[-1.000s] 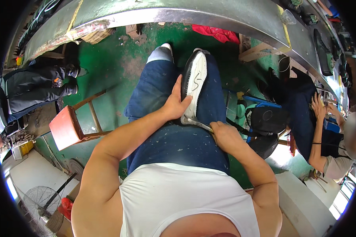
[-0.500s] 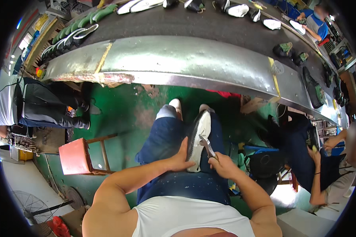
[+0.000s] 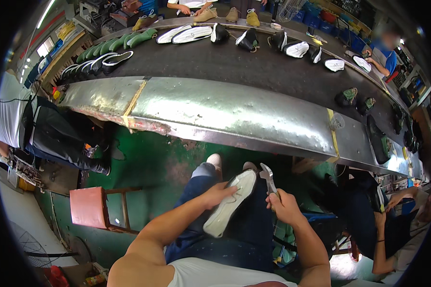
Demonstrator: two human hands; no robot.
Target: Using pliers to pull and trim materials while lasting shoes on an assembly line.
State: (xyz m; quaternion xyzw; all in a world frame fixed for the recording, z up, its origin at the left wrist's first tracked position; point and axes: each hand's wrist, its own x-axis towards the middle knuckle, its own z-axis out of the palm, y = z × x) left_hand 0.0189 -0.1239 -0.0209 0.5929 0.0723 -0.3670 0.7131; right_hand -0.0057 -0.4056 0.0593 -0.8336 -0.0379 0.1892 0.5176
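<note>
Beyond my knees a long curved conveyor belt [image 3: 254, 71] runs across the workshop, dark on top with a dented metal apron [image 3: 234, 115] facing me, and shoes ride along it in a loose line. Green floor [image 3: 148, 162] shows below it, with a red stool [image 3: 88, 206] off to my left.

One white-soled shoe [image 3: 229, 202] lies sole-up along my right thigh, toe pointing toward the belt. My left hand [image 3: 220, 193] rests on its near edge, fingers curled over the side to pin it down. My right hand [image 3: 283, 206] is closed around a pair of metal pliers [image 3: 268, 178], whose jaws stand just beside the toe of the sole.

To do this well, I judge I should keep the shoe pressed firmly against my leg so it cannot roll, bring the pliers in low at the toe edge, and bite only a little material at a time, pulling evenly rather than yanking.

Counting: one shoe on my lap, one pair of pliers, one stool. On the belt I make out roughly five green pieces [image 3: 115, 45] at the far left and about ten dark or white shoes beyond; the farthest are too small to count surely.
</note>
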